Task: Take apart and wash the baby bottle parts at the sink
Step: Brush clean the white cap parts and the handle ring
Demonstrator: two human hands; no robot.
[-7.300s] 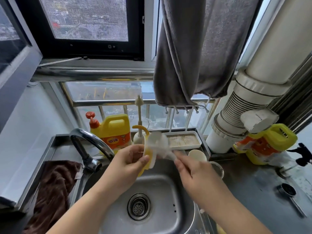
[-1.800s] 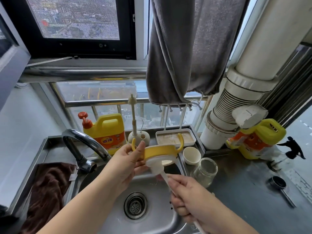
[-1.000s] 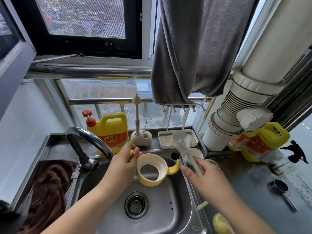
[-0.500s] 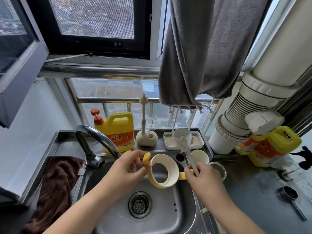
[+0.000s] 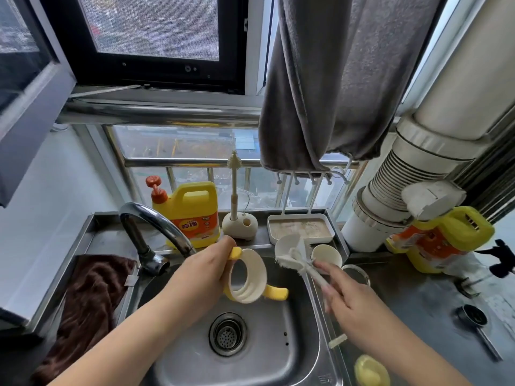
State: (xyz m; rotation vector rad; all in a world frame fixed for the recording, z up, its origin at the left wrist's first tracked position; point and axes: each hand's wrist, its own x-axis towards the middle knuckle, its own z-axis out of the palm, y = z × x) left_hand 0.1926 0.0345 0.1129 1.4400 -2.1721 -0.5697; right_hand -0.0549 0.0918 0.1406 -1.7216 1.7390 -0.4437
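Stainless steel sink (image 5: 301, 324) is set into a steel counter (image 5: 418, 307) beneath a barred window (image 5: 195, 151), with a curved tap (image 5: 156, 224) at the left rear and a drain strainer (image 5: 228, 334) in the basin floor. A brown cloth (image 5: 89, 296) is draped on the left drainboard; a grey towel (image 5: 334, 79) is hung above. Along the rear ledge are noted a yellow detergent jug (image 5: 192, 215), a slim brush in a stand (image 5: 237, 218) and a white tray (image 5: 301, 228). A white duct (image 5: 418, 174) and a second yellow jug (image 5: 446, 240) stand at the right. The yellow handled bottle collar (image 5: 248, 277) is held above the basin, gripped by the left hand (image 5: 200, 277) with fingers curled round its rim; its opening is turned toward the camera and rightward, one handle pointing up, the other down to the right. The bottle brush (image 5: 295, 254) is pinched by the right hand (image 5: 351, 299) at its handle, its long axis running diagonally, head up-left beside the collar, not touching it. A white cup (image 5: 326, 254) and a glass jar rim (image 5: 359, 271) sit just behind that hand.
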